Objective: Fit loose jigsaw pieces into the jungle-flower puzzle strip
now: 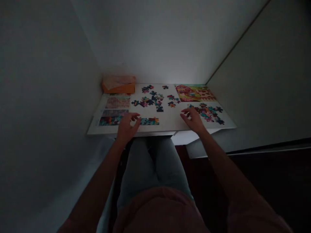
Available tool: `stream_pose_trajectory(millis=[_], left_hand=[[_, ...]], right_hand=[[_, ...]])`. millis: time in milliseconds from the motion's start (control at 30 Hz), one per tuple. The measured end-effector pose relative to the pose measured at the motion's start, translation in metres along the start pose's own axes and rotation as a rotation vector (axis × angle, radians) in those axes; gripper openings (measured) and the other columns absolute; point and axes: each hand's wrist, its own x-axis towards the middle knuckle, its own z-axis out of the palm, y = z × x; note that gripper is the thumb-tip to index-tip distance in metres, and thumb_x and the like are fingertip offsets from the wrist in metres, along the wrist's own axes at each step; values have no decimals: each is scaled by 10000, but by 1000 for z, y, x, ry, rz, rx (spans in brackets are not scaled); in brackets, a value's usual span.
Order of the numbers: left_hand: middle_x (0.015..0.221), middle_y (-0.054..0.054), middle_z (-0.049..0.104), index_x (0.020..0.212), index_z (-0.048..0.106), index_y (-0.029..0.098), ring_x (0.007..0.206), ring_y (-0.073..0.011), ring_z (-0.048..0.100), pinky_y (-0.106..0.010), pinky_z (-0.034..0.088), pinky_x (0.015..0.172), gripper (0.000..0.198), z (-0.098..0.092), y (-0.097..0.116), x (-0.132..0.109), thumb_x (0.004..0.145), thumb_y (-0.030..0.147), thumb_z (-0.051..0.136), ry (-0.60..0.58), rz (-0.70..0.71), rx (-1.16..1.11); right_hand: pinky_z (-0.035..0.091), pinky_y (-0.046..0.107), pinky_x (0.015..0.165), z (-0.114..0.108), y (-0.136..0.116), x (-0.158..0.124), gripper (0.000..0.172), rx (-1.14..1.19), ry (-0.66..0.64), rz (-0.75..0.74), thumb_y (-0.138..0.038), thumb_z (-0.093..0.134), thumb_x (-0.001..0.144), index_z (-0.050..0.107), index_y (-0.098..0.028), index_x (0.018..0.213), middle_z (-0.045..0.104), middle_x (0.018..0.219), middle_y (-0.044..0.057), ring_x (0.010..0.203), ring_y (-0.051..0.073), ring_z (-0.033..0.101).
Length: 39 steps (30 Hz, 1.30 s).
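A white table (170, 124) carries loose jigsaw pieces (149, 98) in its middle. My left hand (127, 126) rests near the front edge, fingers curled over an assembled strip of puzzle (152, 121). Whether it pinches a piece is hidden. My right hand (193, 118) lies on the table with fingers stretched toward a second heap of loose pieces (210, 113) at the right. It holds nothing that I can see.
An orange box (119, 84) stands at the back left. A colourful reference picture (194, 93) lies at the back right. Several printed sheets (116, 103) lie at the left. Walls close in on three sides. My legs are under the table.
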Motion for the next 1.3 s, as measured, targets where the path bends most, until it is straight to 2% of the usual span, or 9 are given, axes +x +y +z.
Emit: stream_pose_trajectory(millis=[167, 267, 333, 500, 633, 733, 900, 1133, 1300], left_hand=[[1529, -42, 859, 1487, 713, 386, 1434, -321, 698, -714, 532, 1393, 565, 19, -20, 30, 1285, 754, 334, -100, 106, 244], [1686, -92, 823, 1624, 719, 353, 1574, -388, 667, -763, 475, 1400, 640, 30, -34, 31, 1262, 752, 373, -108, 72, 393], [1715, -63, 834, 1683, 717, 400, 1599, -429, 673, -814, 446, 1380, 621, 37, -43, 32, 1225, 728, 455, -130, 47, 443], [1727, -22, 840, 1670, 742, 470, 1604, -426, 696, -839, 444, 1370, 542, 43, -51, 32, 1220, 662, 508, -168, 55, 481], [1583, -66, 898, 1522, 854, 462, 1499, -461, 757, -860, 478, 1348, 385, 44, -47, 25, 1212, 550, 644, -50, 102, 418], [1471, -143, 913, 1412, 919, 397, 1408, -492, 801, -837, 547, 1298, 287, 44, -43, 21, 1203, 450, 728, 23, 149, 357], [1487, -125, 902, 1421, 938, 469, 1456, -488, 803, -765, 579, 1301, 291, 44, -39, 20, 1193, 427, 761, -17, 108, 352], [1465, -122, 912, 1491, 920, 520, 1416, -491, 815, -812, 643, 1210, 363, 44, -36, 19, 1204, 401, 732, -32, 128, 331], [1460, -146, 909, 1495, 916, 472, 1413, -501, 820, -815, 659, 1207, 333, 44, -35, 18, 1190, 396, 808, -45, 116, 330]], right_hand=[[577, 540, 1219, 41, -5, 28, 474, -92, -73, 90, -456, 565, 1267, 804, -250, 1620, 828, 1605, 180, 1228, 283, 754], [496, 614, 1321, 49, -10, 37, 606, -149, -91, 109, -543, 577, 1259, 720, -260, 1775, 726, 1779, 208, 1522, 354, 654], [460, 659, 1357, 52, -12, 38, 693, -178, -101, 106, -646, 541, 1261, 693, -281, 1830, 666, 1843, 218, 1632, 407, 580], [426, 749, 1395, 55, -10, 33, 742, -190, -105, 98, -752, 476, 1242, 722, -365, 1826, 624, 1874, 205, 1661, 483, 548], [455, 776, 1386, 59, -6, 30, 683, -173, -49, 92, -797, 494, 1210, 781, -486, 1746, 670, 1835, 169, 1654, 516, 575], [475, 820, 1372, 60, -5, 28, 680, -185, -26, 89, -805, 490, 1198, 790, -497, 1724, 699, 1822, 160, 1626, 537, 621], [507, 811, 1391, 59, -18, 37, 571, -166, -128, -81, -764, 471, 1230, 762, -637, 1704, 744, 1832, 54, 1653, 474, 678], [403, 707, 1536, 91, -56, 105, 621, -191, -280, -277, -563, 563, 1292, 658, -397, 1882, 592, 2020, 83, 1866, 395, 554], [301, 696, 1583, 107, -40, 148, 670, -254, -334, -226, -484, 559, 1331, 587, -216, 1944, 498, 2060, 207, 1915, 408, 494]])
